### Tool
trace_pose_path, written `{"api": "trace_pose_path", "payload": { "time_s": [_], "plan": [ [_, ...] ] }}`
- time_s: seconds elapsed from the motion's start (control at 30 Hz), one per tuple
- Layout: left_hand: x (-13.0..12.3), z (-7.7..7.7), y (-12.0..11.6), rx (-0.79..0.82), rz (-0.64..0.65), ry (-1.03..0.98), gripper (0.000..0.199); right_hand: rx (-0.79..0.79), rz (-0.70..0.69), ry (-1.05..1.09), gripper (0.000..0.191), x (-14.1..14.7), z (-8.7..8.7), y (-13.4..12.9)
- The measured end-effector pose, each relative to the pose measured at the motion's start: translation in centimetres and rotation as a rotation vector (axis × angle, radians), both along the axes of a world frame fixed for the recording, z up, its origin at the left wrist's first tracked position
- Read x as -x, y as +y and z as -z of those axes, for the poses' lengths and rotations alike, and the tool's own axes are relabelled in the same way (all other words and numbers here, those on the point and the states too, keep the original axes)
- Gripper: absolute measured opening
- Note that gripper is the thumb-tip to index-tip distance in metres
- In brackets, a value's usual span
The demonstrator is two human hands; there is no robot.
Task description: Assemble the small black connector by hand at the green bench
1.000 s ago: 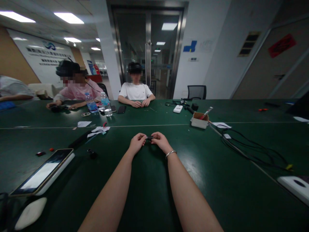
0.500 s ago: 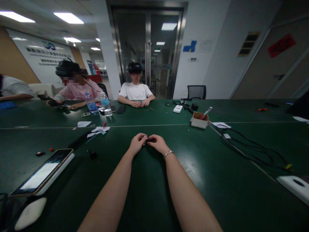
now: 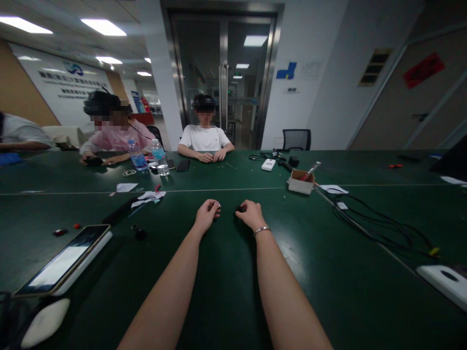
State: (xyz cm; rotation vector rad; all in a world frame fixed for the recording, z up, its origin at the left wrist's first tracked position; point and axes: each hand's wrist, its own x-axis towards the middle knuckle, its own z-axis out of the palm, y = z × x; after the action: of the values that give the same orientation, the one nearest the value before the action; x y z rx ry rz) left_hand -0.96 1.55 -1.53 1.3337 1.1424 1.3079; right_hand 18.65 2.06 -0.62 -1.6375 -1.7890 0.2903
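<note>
Above the green tabletop (image 3: 226,272), my left hand (image 3: 207,215) pinches a small shiny metal piece (image 3: 219,206) between thumb and fingertips. It is too small for me to name its kind. A short way to the right, my right hand (image 3: 252,215) is closed on a small black part (image 3: 240,209), partly covered by the fingers. A gap separates the two hands and their pieces. On the left lies another small black part (image 3: 138,233), beside a phone (image 3: 65,260) resting on a white block.
A white mouse (image 3: 45,321) lies at the front left. Two water bottles (image 3: 159,158) stand before co-workers seated across the table. At the back right is a small open box (image 3: 301,184), with black cables (image 3: 379,226) running beyond it. Crumpled papers (image 3: 149,197) lie left of centre.
My hands were together at one small piece; now they are apart. The right hand has moved right with the black part, and the left keeps the metal piece almost where it was.
</note>
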Motion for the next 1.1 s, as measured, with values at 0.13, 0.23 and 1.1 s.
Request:
{"api": "trace_pose_path", "payload": {
  "time_s": [0.13, 0.23, 1.1],
  "plan": [
    [0.1, -0.5, -0.4, 0.035, 0.004, 0.001, 0.017, 0.187, 0.223, 0.006, 0.023, -5.3, -0.6, -0.2],
    [0.2, -0.4, -0.3, 0.038, 0.014, 0.022, 0.017, 0.281, 0.416, 0.036, 0.025, -9.7, -1.2, -1.3],
    [-0.3, -6.7, -2.3, -0.316, 0.062, 0.531, 0.035, 0.191, -0.218, 0.513, 0.017, -0.9, -5.0, -1.0]
  ]
}}
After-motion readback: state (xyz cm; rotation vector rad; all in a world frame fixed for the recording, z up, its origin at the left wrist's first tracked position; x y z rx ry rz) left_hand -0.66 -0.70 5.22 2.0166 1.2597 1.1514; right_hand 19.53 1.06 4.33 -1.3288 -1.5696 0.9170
